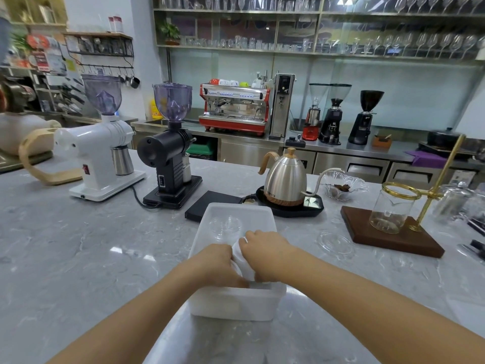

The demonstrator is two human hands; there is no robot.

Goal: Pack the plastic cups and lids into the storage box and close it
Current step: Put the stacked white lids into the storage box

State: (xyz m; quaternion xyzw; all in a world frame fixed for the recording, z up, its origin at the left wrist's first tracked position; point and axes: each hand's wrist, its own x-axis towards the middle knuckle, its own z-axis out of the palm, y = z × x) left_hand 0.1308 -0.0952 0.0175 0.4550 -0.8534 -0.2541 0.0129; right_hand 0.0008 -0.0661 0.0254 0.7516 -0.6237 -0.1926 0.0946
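A white plastic storage box (233, 306) stands open on the grey marble counter in front of me. Clear plastic cups (226, 226) lie at its far end. Both hands are inside the near end of the box. My left hand (219, 264) and my right hand (265, 252) press together around a white plastic item (242, 261), probably stacked cups, held between them. A clear plastic lid (334, 243) lies flat on the counter to the right of the box. The box's own cover is not in view.
Behind the box sit a black scale (207, 206) and a steel gooseneck kettle (286, 179) on its base. Left are a black grinder (168, 164) and a white grinder (99, 158). Right stands a wooden pour-over stand (388, 232) with a glass jar.
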